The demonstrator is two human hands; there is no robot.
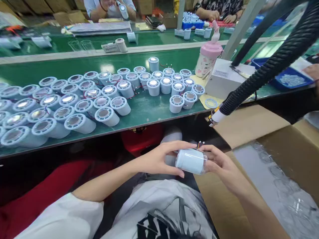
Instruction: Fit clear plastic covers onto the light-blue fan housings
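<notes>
Above my lap, a light blue plastic cylinder (189, 161) lies on its side between my hands. A clear plastic cover (204, 162) shows around its right end; how far it reaches over the cylinder is hard to make out. My left hand (163, 157) closes on the left end, with the thumb below and the fingers above. Gripping the covered right end is my right hand (221, 164), its fingers partly behind the cover. Thin wires with small connectors (200, 144) stick up between the hands.
Several similar blue cylinders (79, 122) stand on the green bench (144, 114). An open carton (249, 132) at right holds clear plastic covers (296, 205). A black flexible hose (269, 66) hangs near a white box (224, 78) and a pink-lidded bottle (208, 56). Other people sit opposite.
</notes>
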